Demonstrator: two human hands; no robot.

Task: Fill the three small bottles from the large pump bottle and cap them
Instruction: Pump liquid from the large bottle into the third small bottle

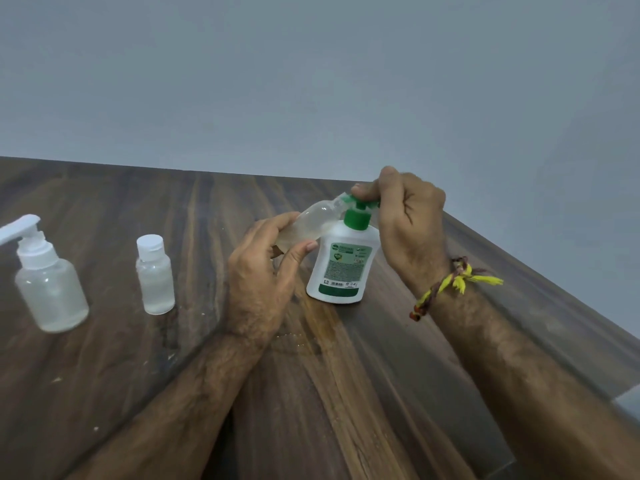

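A white pump bottle (341, 268) with a green pump and label stands on the wooden table (363, 393). My right hand (405, 223) sits on top of it, fingers curled over the green pump head. My left hand (266, 275) holds a small clear bottle (313, 221) tilted, its open mouth up against the pump's spout. A small clear bottle (155, 274) with a white cap stands upright to the left. Farther left stands a clear bottle (48, 285) with a white pump top.
The table's right edge (540, 282) runs diagonally just behind my right wrist, which wears a yellow and brown thread band. A grey wall rises behind the table. A few small wet drops (294, 337) lie on the wood in front of the white bottle.
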